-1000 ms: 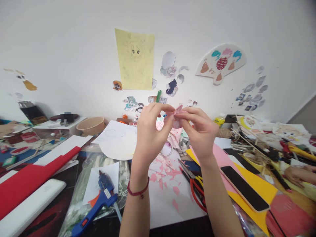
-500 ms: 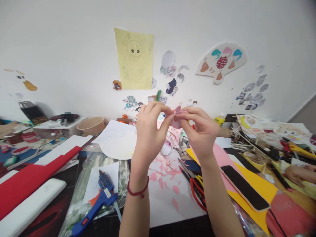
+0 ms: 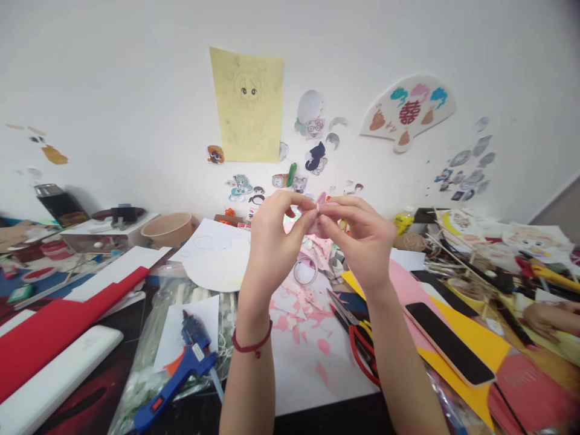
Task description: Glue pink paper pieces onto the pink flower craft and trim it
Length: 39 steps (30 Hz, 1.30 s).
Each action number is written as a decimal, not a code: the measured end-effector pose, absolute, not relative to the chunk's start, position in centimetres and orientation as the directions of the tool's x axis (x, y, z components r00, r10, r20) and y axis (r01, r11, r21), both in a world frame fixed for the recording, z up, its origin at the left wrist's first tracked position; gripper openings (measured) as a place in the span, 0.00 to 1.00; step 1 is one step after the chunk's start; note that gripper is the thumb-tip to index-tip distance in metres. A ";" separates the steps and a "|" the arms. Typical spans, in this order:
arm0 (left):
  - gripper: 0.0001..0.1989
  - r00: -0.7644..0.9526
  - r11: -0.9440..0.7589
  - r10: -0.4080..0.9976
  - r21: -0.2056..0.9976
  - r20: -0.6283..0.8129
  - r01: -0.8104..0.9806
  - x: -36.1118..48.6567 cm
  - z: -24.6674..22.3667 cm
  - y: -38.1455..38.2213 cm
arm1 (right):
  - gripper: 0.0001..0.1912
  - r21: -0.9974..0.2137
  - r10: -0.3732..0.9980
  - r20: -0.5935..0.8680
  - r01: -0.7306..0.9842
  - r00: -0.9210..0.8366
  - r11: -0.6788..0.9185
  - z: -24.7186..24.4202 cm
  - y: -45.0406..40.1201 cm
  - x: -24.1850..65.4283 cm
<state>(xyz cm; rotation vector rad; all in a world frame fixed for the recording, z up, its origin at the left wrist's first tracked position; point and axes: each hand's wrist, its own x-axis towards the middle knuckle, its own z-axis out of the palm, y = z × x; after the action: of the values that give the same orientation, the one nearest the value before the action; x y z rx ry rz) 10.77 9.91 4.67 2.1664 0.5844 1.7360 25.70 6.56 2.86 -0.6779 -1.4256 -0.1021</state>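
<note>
Both hands are raised above the table and meet at a small folded piece of pink paper (image 3: 321, 200). My left hand (image 3: 280, 238) pinches its left side between thumb and fingertips. From the other side my right hand (image 3: 362, 238) grips it the same way, its fingers covering much of the piece. Below them, pink paper scraps (image 3: 296, 323) lie scattered on a white sheet (image 3: 312, 383). A roll of clear tape (image 3: 305, 270) stands behind the scraps. Scissors with red handles (image 3: 362, 344) rest beside my right forearm.
A blue glue gun (image 3: 190, 362) lies left of my left forearm. To the right are a phone (image 3: 448, 343) and yellow card (image 3: 483, 338). Another person's hand (image 3: 550, 317) is at the right edge. A round tan bowl (image 3: 167, 229) sits back left, near the wall.
My fingers have shifted around the pink paper, and less of it shows below them now. My right hand has moved slightly left and down. The table items stay put.
</note>
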 end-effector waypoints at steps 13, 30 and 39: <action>0.04 0.231 -0.900 0.436 0.414 0.870 0.137 10.6 4.9 9.1 | 0.03 -0.418 0.340 0.906 0.415 0.250 0.808 2.7 6.8 25.6; 0.10 -0.022 -0.860 0.505 0.505 0.863 0.075 9.6 6.2 6.8 | 0.02 -0.498 0.452 0.860 0.196 0.237 0.845 2.9 6.9 27.0; 0.10 -0.021 -0.874 0.319 0.302 0.948 0.381 7.1 11.1 2.2 | 0.10 -0.538 0.507 0.825 0.071 0.250 0.840 3.3 6.2 27.0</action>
<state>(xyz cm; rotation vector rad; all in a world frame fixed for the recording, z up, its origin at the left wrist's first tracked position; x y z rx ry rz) 7.07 2.21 11.07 2.2302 0.7981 2.1343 27.02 6.23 3.25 -0.5303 -1.2991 0.3159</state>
